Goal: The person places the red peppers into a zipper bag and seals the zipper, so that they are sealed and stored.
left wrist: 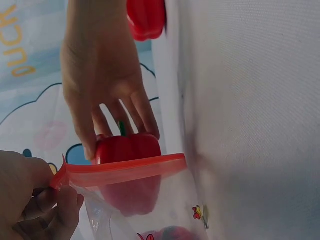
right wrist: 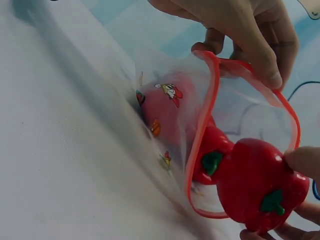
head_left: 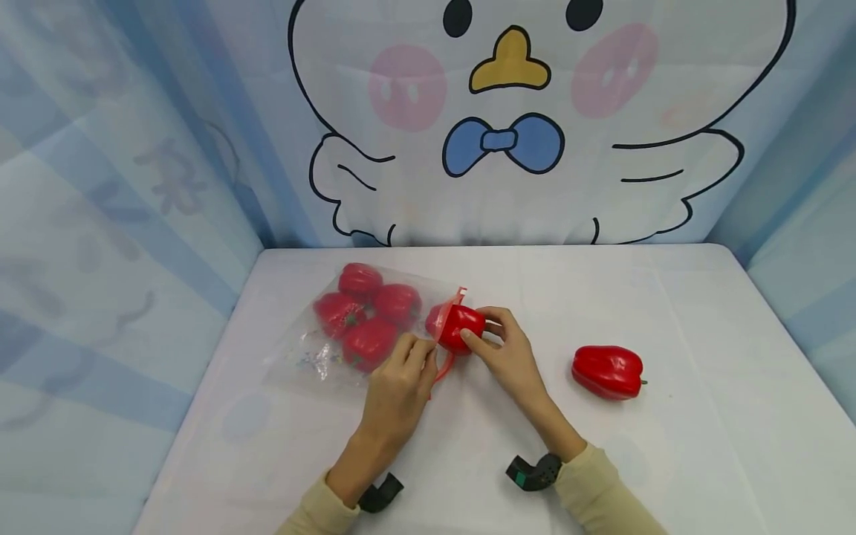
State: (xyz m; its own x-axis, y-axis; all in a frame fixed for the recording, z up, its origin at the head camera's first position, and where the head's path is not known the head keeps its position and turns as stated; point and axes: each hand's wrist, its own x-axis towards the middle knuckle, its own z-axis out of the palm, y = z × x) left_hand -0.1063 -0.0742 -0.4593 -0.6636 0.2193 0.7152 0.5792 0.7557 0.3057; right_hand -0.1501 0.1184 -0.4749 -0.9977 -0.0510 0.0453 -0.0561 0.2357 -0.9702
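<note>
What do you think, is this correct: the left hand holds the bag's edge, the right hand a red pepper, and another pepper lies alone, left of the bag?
No: the head view shows the loose pepper right of the bag, not left.

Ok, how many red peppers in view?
6: four bagged peppers, a held pepper in the right hand at the bag's mouth, and a loose pepper on the table to the right. Others may hide beneath the bagged ones.

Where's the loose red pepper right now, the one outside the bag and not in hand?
In the head view, the loose red pepper lies on the white table, to the right of the right hand and just beyond the right sleeve.
</note>
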